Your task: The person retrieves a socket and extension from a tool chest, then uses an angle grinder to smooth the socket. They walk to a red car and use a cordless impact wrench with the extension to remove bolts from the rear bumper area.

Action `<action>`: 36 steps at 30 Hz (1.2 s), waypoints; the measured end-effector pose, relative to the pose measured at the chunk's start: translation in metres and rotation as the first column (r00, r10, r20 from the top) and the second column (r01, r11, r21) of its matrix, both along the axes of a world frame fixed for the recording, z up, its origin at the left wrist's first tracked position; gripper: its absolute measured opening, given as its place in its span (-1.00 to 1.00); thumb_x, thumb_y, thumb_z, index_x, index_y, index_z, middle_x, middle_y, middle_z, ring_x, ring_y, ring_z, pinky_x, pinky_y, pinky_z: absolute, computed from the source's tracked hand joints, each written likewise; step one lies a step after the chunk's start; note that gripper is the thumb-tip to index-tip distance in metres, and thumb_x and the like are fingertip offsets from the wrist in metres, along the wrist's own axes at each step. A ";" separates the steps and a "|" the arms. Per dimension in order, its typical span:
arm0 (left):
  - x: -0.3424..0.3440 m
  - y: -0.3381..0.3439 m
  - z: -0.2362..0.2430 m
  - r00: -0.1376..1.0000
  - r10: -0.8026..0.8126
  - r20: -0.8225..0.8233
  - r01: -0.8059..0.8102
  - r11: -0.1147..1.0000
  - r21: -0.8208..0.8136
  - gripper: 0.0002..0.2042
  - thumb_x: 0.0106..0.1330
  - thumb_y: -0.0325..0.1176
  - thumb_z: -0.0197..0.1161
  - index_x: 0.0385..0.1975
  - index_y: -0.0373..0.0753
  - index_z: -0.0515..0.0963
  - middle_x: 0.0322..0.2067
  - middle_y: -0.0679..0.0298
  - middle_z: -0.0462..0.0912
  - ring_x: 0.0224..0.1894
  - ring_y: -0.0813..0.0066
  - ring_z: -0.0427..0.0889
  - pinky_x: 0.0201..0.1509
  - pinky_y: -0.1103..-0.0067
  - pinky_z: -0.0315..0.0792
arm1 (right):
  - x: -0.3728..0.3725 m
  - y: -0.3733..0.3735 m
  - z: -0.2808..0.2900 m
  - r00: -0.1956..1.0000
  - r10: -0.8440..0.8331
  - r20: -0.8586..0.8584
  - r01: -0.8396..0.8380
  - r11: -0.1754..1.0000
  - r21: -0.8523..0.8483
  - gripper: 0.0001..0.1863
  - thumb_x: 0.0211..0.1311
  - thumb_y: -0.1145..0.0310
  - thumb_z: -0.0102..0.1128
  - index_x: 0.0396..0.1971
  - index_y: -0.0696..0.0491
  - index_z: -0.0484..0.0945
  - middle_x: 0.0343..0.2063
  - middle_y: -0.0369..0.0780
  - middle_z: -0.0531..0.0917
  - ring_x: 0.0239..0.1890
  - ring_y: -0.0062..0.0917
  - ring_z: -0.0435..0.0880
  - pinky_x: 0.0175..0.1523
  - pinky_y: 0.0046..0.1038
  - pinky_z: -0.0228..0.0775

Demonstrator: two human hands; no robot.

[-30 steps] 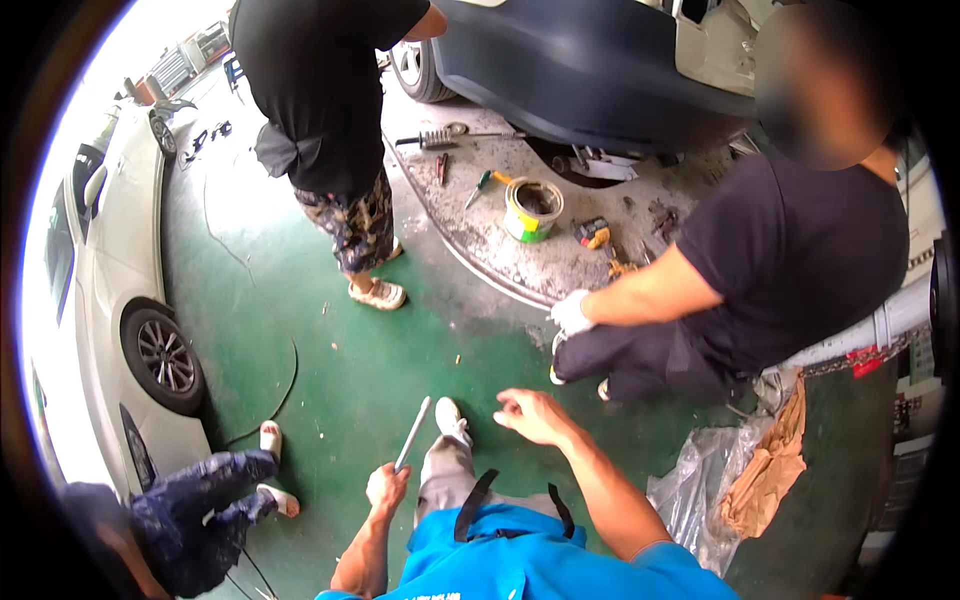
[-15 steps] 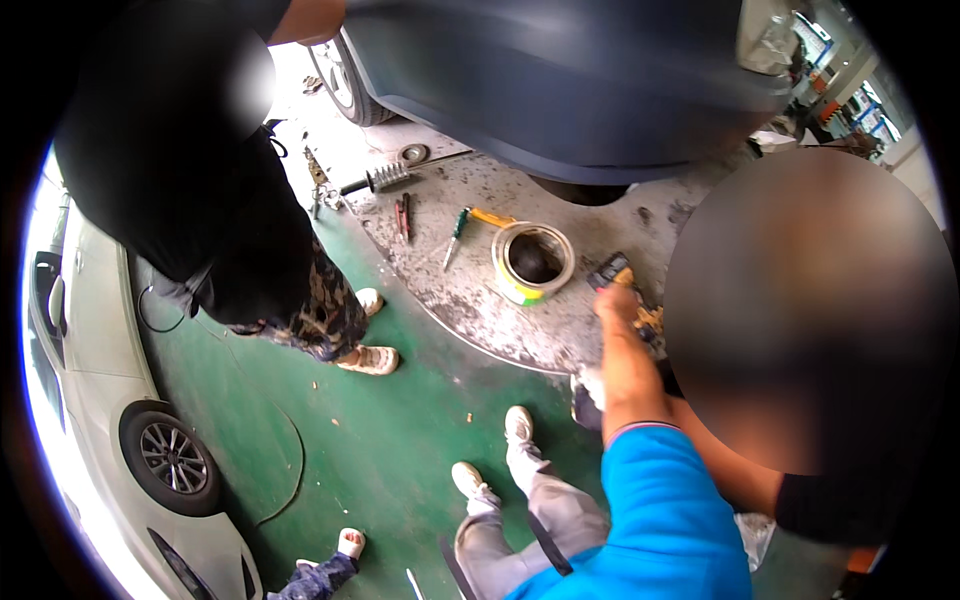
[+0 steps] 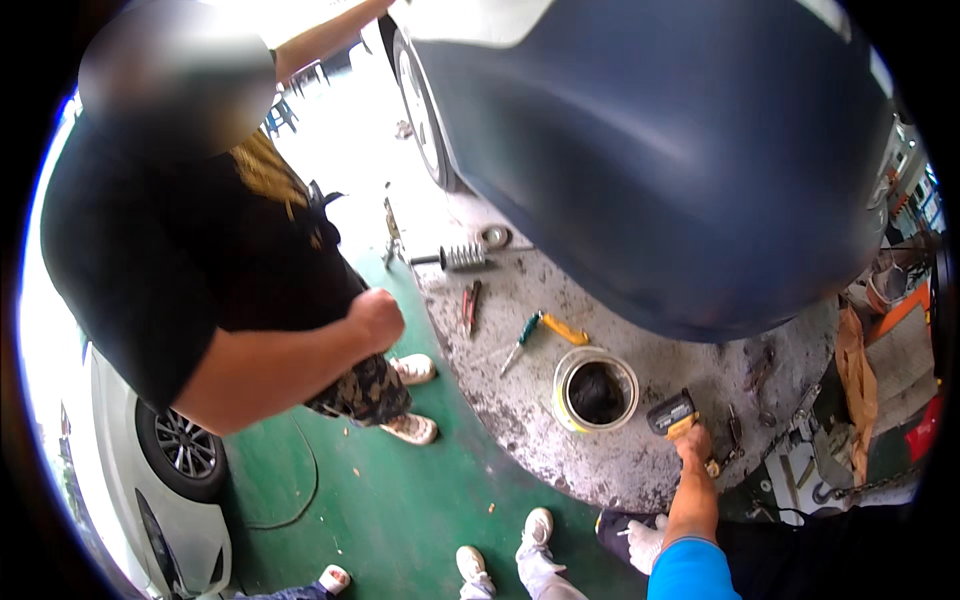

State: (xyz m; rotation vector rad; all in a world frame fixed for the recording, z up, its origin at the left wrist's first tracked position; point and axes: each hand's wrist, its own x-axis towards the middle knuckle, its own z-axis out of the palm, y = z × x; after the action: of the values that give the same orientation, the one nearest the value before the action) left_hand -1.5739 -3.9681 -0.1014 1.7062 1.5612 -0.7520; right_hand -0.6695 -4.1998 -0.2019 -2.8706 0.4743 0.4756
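Head view. Right hand: bare, entering from the lower edge below a blue sleeve; fingers curled closed about the yellow part of a power drill. Left hand: outside the picture; how far open, or what it has hold of, cannot be told. Power drill: yellow and black, at the curved grey platform, just right of the tub; whether lifted or resting, unclear.

Also at the platform:
- Tub, one, open-topped, upright, dark inside.
- Yellow-handled tool, one, just behind the tub.
- Screwdriver, one, green handle, beside the yellow-handled tool.
- Pliers, red handles, further left.
- Coil spring, one, on its side.
- Tape roll, one, near the spring.

Surroundings: dark blue bumper above the platform's far side; co-worker at left, black top, fist clenched; another person's white-gloved hand, near the blue sleeve; white car, left; green floor; brown paper, right.
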 end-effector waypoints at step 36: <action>0.081 0.171 0.065 0.690 -0.455 0.562 0.453 0.878 0.156 -0.55 0.15 0.08 0.31 -0.53 -0.29 0.63 -0.63 0.13 0.61 -0.53 0.25 0.64 -0.38 0.37 0.49 | -0.604 0.047 0.350 0.912 -0.256 0.320 -0.326 0.020 0.945 -0.57 0.04 0.43 0.41 -0.03 0.13 0.57 -0.10 -0.30 0.68 -0.07 -0.63 0.63 0.04 -0.44 0.49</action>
State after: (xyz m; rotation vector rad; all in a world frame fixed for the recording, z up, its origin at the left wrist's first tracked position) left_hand -1.4925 -3.7974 -0.0368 2.1028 0.7109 -0.3725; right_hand -1.2733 -4.1526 0.1483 -1.3697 -0.1033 0.0489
